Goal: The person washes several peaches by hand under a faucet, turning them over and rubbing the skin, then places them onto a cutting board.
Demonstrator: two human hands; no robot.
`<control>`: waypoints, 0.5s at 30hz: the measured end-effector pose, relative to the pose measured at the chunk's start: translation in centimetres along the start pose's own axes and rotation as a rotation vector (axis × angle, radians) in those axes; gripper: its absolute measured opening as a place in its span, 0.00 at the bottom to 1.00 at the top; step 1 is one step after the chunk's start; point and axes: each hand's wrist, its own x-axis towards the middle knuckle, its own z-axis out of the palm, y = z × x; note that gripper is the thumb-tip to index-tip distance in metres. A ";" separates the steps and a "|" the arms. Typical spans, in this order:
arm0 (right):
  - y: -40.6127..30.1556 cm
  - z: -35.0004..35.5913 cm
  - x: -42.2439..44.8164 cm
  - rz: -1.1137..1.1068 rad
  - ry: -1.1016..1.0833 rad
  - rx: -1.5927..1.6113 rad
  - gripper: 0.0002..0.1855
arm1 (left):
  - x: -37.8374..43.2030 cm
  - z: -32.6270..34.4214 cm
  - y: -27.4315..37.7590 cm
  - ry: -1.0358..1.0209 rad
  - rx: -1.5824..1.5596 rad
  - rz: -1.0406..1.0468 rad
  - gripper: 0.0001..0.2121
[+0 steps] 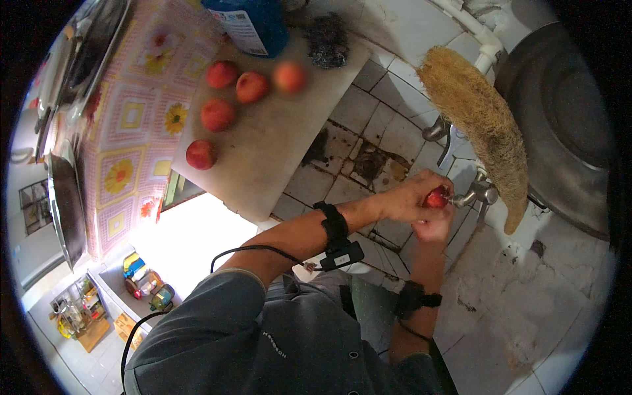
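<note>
A wet red fruit, which looks like a peach or nectarine (pixel 436 197), is held right at the mouth of a metal tap (pixel 466 197). My left hand (pixel 417 195) curls around its near side. Close against the fruit's lower side is my right hand (pixel 434 224), blurred and partly hidden by the left. Several similar fruits lie on a pale board (pixel 266 163) at the upper left: one (pixel 201 154) near the edge, another (pixel 217 114) above it, and others further back. One of them (pixel 290 77) looks blurred.
Stained tiles (pixel 335 153) line the basin below my hands. A dried loofah (pixel 479 118) hangs over the taps, beside a large metal pan (pixel 553 113). A second tap (pixel 437 129) stands further back. Behind the fruits are a blue container (pixel 271 29) and a dark scouring pad (pixel 327 42).
</note>
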 end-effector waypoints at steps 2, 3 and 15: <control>-1.0 1.4 -0.4 0.093 0.137 -0.126 0.24 | 0.0 -0.4 -1.3 -0.038 0.083 0.134 0.24; -1.6 1.7 -0.4 0.129 0.211 -0.190 0.23 | 0.2 -0.4 -0.7 -0.069 0.154 0.012 0.23; 0.4 1.0 0.5 0.262 -0.240 0.244 0.28 | -0.5 -6.4 4.2 0.291 0.821 0.283 0.11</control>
